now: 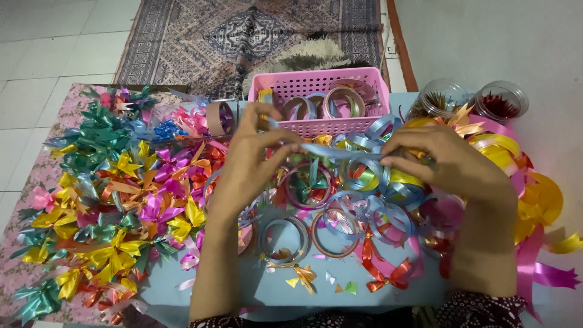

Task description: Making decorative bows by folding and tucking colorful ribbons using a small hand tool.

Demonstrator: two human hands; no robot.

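Observation:
My left hand and my right hand hold a light blue ribbon strip stretched between them, fingers pinched on each end, above a pale blue table top. Below the strip lie loops and rolls of ribbon in blue, pink, orange and yellow. A small orange bow lies near the front edge, beside tiny ribbon offcuts.
A big heap of finished ribbon bows in many colours covers the left side. A pink perforated basket with ribbon rolls stands behind my hands. Two clear round jars stand at the back right. Yellow and pink loose ribbon trails at the right.

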